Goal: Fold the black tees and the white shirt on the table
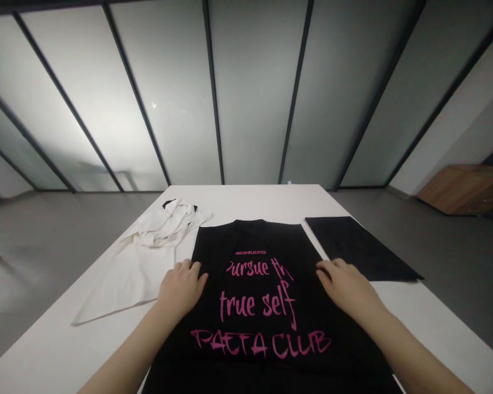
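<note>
A black shirt (254, 306) with pink lettering lies on the white table (246, 200), its sides folded in to a narrow shape and its collar end away from me. My left hand (183, 285) rests at its left edge, fingers bent and close together, thumb over the black cloth. At the right edge is my right hand (343, 282), its thumb and fingertips on the cloth. Whether either hand pinches the fabric cannot be made out.
Crumpled white cloth (139, 268) lies on the left part of the table. On the right is a flat folded dark cloth (357, 246). Frosted glass panels (254, 98) stand beyond the table, and a wooden cabinet (464, 189) is at the far right.
</note>
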The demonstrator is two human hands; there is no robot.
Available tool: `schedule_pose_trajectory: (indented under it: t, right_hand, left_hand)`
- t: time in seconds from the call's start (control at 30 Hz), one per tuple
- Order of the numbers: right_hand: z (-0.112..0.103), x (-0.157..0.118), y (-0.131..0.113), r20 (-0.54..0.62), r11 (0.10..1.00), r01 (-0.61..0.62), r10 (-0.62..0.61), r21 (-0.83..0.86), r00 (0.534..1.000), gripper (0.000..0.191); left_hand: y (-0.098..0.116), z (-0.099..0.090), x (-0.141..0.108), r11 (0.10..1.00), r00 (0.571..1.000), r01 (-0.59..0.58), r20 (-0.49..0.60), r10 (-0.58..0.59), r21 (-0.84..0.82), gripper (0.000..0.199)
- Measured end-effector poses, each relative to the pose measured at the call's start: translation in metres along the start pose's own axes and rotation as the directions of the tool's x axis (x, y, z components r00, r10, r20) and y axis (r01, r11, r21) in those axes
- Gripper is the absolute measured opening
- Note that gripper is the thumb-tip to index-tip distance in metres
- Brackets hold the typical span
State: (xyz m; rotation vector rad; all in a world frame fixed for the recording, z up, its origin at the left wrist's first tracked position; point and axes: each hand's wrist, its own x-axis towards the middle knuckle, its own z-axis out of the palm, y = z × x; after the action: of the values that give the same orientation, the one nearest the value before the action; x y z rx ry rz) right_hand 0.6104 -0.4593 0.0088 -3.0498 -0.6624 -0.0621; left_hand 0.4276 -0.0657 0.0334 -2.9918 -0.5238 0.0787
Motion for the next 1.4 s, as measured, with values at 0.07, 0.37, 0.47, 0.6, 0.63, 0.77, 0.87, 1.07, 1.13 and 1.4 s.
schedule_pose_trajectory:
  t: [0.07, 0.37, 0.47, 0.6, 0.63, 0.77, 0.87, 1.07, 1.13, 1.4]
  right_hand:
    - [0.003, 0.038, -0.032, -0.052, 0.995, 0.081, -0.078, 0.050, 0.996, 0.045]
    - [0.055, 0.155, -0.099, 0.102, 0.980, 0.136, -0.152, 0.146, 0.983, 0.061]
    - [0.061, 0.169, -0.095, 0.140, 0.986, 0.081, -0.102, 0.148, 0.985, 0.066]
    - [0.064, 0.181, -0.093, 0.169, 0.991, 0.014, -0.036, 0.133, 0.985, 0.070]
    - [0.065, 0.183, -0.092, 0.170, 0.992, -0.001, -0.021, 0.128, 0.985, 0.070]
    - [0.067, 0.188, -0.084, 0.161, 0.992, -0.066, 0.049, 0.104, 0.986, 0.069]
    - [0.067, 0.189, -0.069, 0.143, 0.991, -0.101, 0.088, 0.089, 0.986, 0.068]
    - [0.062, 0.177, -0.034, 0.096, 0.990, -0.121, 0.115, 0.066, 0.989, 0.065]
    - [0.060, 0.168, -0.029, 0.068, 0.991, -0.118, 0.114, 0.057, 0.991, 0.064]
    - [0.075, 0.097, -0.064, -0.012, 0.996, 0.080, -0.079, 0.044, 0.997, 0.063]
  left_hand:
    - [0.021, 0.003, 0.040, 0.993, 0.991, -0.079, -0.110, 0.070, -0.084, 0.044]
    - [0.053, 0.068, 0.173, 0.968, 0.996, -0.089, -0.029, 0.085, -0.233, 0.065]
    - [0.046, 0.076, 0.186, 0.968, 0.999, -0.033, -0.028, 0.027, -0.250, 0.068]
    - [0.042, 0.076, 0.198, 0.967, 0.999, 0.032, -0.023, -0.040, -0.253, 0.070]
    - [0.042, 0.076, 0.199, 0.967, 0.998, 0.045, -0.022, -0.052, -0.252, 0.070]
    - [0.039, 0.077, 0.202, 0.965, 0.995, 0.089, -0.011, -0.094, -0.247, 0.071]
    - [0.029, 0.080, 0.198, 0.971, 0.995, 0.076, -0.045, -0.088, -0.226, 0.071]
    - [-0.010, 0.081, 0.182, 0.977, 0.993, 0.081, -0.064, -0.096, -0.199, 0.064]
    - [-0.020, 0.078, 0.175, 0.973, 0.992, 0.105, -0.053, -0.118, -0.207, 0.062]
    - [0.023, 0.069, 0.116, 0.991, 0.975, 0.101, -0.189, -0.116, -0.085, 0.067]
